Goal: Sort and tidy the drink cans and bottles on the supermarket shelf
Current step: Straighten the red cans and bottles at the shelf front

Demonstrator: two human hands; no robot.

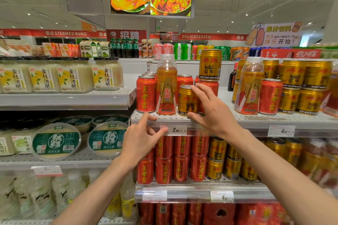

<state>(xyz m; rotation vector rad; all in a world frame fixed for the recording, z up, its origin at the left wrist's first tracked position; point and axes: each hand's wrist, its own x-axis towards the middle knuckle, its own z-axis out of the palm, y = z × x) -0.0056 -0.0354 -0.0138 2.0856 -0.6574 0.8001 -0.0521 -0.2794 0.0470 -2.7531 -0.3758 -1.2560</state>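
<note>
The right hand point(213, 109) grips a short gold aluminium Red Bull can point(187, 101) — fingers curled over its top rim and right side, thumb against its base. The can stands upright on the white perforated metal shelf point(256, 118), near its front edge. Just left of the can stands a tall clear plastic bottle of orange drink with a gold-and-red label point(166, 86); left of that bottle, a red cylindrical can with yellow characters point(146, 94). Behind the gripped can stand more red cans point(184, 83), and a second gold Red Bull can point(210, 65) sits stacked on a red can behind and to the right.

The left hand point(141, 140) holds nothing — index fingertip and thumb touch the shelf's front edge, below and left of the gripped can, beside the white price label point(176, 130).
</note>
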